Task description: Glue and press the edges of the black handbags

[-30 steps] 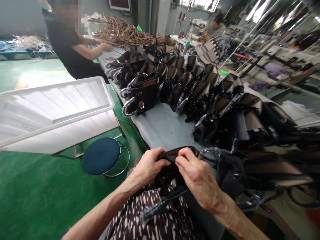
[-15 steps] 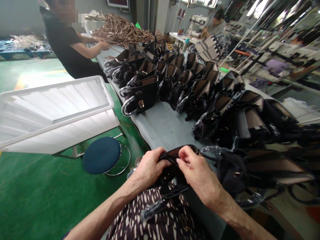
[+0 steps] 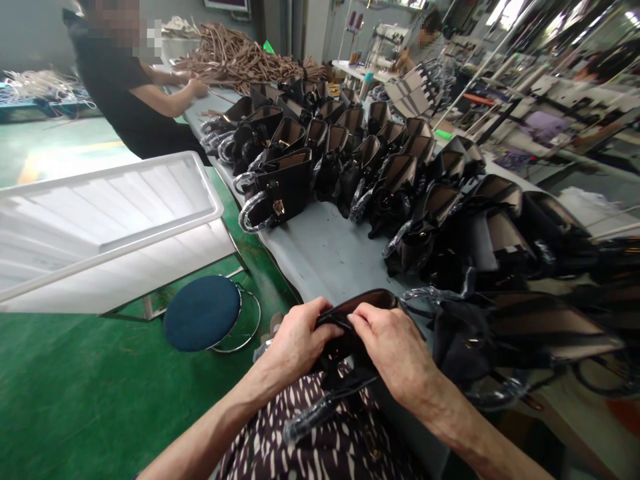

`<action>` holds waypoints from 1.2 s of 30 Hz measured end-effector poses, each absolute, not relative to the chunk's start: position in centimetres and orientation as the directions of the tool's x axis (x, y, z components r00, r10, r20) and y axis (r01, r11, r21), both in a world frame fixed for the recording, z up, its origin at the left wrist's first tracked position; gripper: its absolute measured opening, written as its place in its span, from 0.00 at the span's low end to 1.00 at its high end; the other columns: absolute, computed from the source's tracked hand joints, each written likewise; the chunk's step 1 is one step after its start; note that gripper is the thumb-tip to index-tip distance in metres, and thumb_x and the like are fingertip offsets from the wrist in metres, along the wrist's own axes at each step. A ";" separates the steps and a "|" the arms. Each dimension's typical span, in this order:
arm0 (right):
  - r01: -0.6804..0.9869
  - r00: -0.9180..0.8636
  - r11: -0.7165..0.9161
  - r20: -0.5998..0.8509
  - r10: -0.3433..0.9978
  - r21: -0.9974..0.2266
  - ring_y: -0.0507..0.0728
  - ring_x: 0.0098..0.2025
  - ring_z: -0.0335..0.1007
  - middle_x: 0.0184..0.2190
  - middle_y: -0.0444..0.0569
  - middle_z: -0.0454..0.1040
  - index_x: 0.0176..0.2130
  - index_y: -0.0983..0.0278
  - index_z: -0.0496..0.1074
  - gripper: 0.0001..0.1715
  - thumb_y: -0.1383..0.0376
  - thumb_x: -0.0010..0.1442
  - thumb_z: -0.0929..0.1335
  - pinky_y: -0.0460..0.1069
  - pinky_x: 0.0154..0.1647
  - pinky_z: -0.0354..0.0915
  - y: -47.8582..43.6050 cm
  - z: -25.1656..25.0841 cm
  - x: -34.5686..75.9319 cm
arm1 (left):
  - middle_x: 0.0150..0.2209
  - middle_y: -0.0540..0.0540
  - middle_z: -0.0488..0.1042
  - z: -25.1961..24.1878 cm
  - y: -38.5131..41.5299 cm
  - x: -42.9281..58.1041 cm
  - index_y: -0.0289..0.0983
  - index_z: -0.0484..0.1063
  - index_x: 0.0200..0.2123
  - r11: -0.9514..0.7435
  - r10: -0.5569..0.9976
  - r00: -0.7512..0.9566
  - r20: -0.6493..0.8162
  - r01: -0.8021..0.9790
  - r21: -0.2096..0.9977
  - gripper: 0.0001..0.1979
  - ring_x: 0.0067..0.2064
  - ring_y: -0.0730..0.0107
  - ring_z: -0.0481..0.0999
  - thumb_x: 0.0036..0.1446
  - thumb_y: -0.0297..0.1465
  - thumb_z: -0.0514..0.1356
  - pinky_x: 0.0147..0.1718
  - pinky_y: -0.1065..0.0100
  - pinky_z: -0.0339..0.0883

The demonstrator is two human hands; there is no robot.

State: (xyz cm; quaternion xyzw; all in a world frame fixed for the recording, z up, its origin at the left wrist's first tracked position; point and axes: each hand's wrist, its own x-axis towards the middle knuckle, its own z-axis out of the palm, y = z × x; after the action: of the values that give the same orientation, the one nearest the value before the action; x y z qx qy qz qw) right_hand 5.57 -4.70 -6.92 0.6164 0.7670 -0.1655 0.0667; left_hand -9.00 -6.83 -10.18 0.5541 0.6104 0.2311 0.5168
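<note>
Working the rim (image 3: 375,295) of the held bag (image 3: 350,347) seemed the step in hand, at the near end of the grey table (image 3: 330,247). Next move, as judged, called for a firm left hold and a small, careful pull or press from the right, without creasing the dark edge.

Largest first. On the table, past a bare near stretch, black handbags (image 3: 286,193) stood close together, many mouths open. Left of the table sat a white tub (image 3: 165,257); also left of it, nearer the person, a blue round stool (image 3: 203,313).

Held bag: black, brownish lining, at the table's near end, over the person's patterned garment (image 3: 280,427). One film-wrapped handle (image 3: 307,425) hung toward the wearer.

Grip: both hands on the bag, neither spread wide. Left hand (image 3: 297,340) was clamped on the rim, thumb on the near side, fingers over the edge. Right hand (image 3: 393,347) had thumb and forefinger drawn together on the same edge, just beside the left thumb. Exact layer between those tips: too dark to tell.
</note>
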 end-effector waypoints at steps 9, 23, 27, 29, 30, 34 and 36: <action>0.943 -0.299 0.315 -0.143 0.943 0.106 0.60 0.27 0.75 0.25 0.51 0.77 0.29 0.63 0.70 0.13 0.68 0.63 0.61 0.49 0.25 0.57 -5.6 -8.3 5.7 | 0.33 0.50 0.76 -9.8 -7.0 -8.9 0.37 0.74 0.36 0.196 0.927 0.215 -0.309 0.423 0.884 0.10 0.35 0.69 0.70 0.54 0.31 0.54 0.35 0.73 0.60; 0.925 -0.311 0.328 -0.113 0.944 0.191 0.61 0.25 0.74 0.24 0.53 0.74 0.30 0.65 0.68 0.12 0.75 0.60 0.59 0.49 0.22 0.54 -5.0 -7.8 6.7 | 0.31 0.51 0.74 -10.3 -6.9 -9.4 0.37 0.74 0.35 0.223 0.913 0.234 -0.333 0.397 0.890 0.10 0.34 0.69 0.70 0.51 0.30 0.55 0.33 0.73 0.61; 0.906 -0.345 0.369 -0.145 0.927 0.207 0.59 0.25 0.74 0.24 0.52 0.73 0.30 0.65 0.67 0.14 0.79 0.58 0.59 0.48 0.22 0.53 -5.3 -7.2 6.8 | 0.30 0.51 0.74 -10.4 -6.8 -9.4 0.37 0.73 0.34 0.201 0.919 0.237 -0.316 0.409 0.890 0.09 0.34 0.69 0.70 0.51 0.29 0.54 0.33 0.73 0.61; 0.905 -0.332 0.353 -0.124 0.935 0.236 0.58 0.24 0.73 0.24 0.51 0.72 0.30 0.65 0.67 0.15 0.80 0.57 0.59 0.48 0.21 0.52 -5.5 -6.8 6.9 | 0.30 0.51 0.75 -10.4 -6.8 -9.4 0.37 0.73 0.35 0.199 0.921 0.228 -0.316 0.422 0.884 0.10 0.33 0.69 0.70 0.52 0.30 0.54 0.33 0.72 0.61; 0.904 -0.330 0.348 -0.113 0.937 0.247 0.58 0.24 0.73 0.24 0.51 0.72 0.30 0.65 0.67 0.15 0.80 0.57 0.59 0.48 0.21 0.51 -5.6 -6.6 7.0 | 0.31 0.51 0.75 -10.5 -6.8 -9.5 0.37 0.74 0.35 0.199 0.923 0.219 -0.317 0.434 0.879 0.10 0.33 0.69 0.70 0.52 0.31 0.55 0.33 0.72 0.62; 0.889 -0.358 0.375 -0.114 0.927 0.264 0.58 0.25 0.73 0.25 0.52 0.72 0.29 0.64 0.68 0.15 0.81 0.56 0.60 0.48 0.21 0.51 -5.5 -6.2 7.0 | 0.31 0.50 0.76 -10.4 -6.9 -9.5 0.37 0.74 0.35 0.193 0.929 0.190 -0.316 0.480 0.856 0.10 0.33 0.68 0.71 0.53 0.33 0.54 0.34 0.72 0.63; 0.877 -0.372 0.394 -0.130 0.919 0.276 0.58 0.25 0.73 0.26 0.52 0.72 0.29 0.65 0.68 0.15 0.81 0.55 0.60 0.48 0.21 0.52 -5.2 -6.0 7.0 | 0.32 0.49 0.76 -10.3 -7.0 -9.4 0.37 0.74 0.35 0.190 0.931 0.187 -0.314 0.488 0.852 0.11 0.33 0.68 0.71 0.53 0.33 0.54 0.34 0.72 0.63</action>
State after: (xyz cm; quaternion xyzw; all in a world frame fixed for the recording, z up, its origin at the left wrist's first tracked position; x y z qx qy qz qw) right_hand 7.00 -5.18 -6.03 0.5445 0.8245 0.0802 0.1316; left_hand -9.44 -6.99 -10.31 0.5951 0.5962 0.2259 0.4893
